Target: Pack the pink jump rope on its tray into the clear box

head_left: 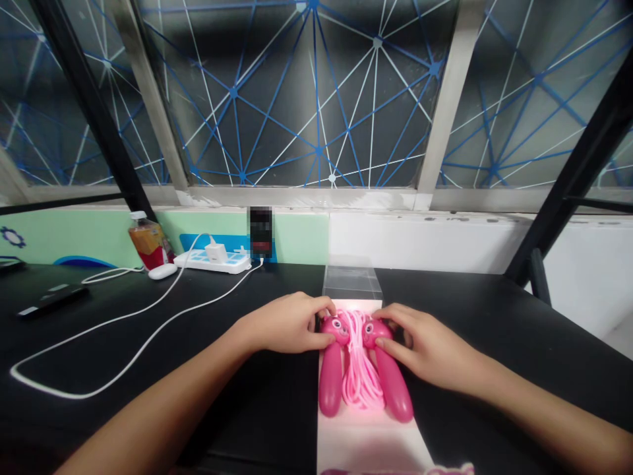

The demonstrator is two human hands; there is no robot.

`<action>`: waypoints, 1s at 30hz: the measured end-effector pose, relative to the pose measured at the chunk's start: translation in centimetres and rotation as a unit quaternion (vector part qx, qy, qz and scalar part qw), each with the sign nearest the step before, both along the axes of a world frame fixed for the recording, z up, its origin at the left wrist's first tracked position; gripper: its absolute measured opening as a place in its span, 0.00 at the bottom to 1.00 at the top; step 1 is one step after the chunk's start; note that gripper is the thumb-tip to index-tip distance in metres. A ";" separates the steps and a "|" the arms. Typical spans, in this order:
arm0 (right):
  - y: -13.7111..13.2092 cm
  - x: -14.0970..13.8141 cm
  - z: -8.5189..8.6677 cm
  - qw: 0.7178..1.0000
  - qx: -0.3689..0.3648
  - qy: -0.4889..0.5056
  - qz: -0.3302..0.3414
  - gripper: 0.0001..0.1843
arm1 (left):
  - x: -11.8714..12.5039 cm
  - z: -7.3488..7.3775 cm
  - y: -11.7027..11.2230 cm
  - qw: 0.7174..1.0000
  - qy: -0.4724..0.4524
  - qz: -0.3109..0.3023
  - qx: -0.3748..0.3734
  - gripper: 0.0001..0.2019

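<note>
A pink skipping rope (357, 369) lies on a pale pink card strip (370, 442) on the black table (494, 330). It has two pink handles with cartoon faces and a bundle of pink cord between them. My left hand (289, 323) grips the top of the left handle (330, 369) with curled fingers. My right hand (425, 343) pinches the top of the right handle (393, 382). A clear plastic box (352, 284) stands just behind the handles.
At the back left are a white power strip (212, 260) with a charger, a drink bottle (146, 241), a white earbud case (162, 270) and a dark flat device (52, 298). White cables (123, 330) loop across the left tabletop. A black frame post (568, 185) rises at right.
</note>
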State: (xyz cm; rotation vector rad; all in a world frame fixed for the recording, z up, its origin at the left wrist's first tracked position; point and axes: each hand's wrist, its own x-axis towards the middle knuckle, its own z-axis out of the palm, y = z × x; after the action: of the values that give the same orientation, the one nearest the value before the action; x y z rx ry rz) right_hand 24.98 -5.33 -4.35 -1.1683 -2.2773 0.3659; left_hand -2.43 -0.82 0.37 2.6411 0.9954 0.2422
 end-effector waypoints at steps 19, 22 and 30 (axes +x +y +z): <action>-3.5 -3.6 0.6 0.943 0.261 -0.207 0.021 0.18 | 0.5 -0.2 -0.5 0.996 0.003 0.006 0.094 0.16; -4.2 -4.5 0.1 0.922 0.287 -0.253 0.056 0.20 | 0.6 -0.9 -0.4 0.992 -0.003 0.036 0.120 0.16; -2.3 -3.3 -0.7 0.917 0.298 -0.261 0.048 0.18 | 1.0 -1.1 0.4 0.989 -0.044 0.066 0.122 0.14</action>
State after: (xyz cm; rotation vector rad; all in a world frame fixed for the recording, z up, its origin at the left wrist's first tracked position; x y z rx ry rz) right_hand 21.68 -7.66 -5.08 -0.8941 -2.6079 -0.6527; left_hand -1.48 -0.46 -0.69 2.7529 1.1801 0.5376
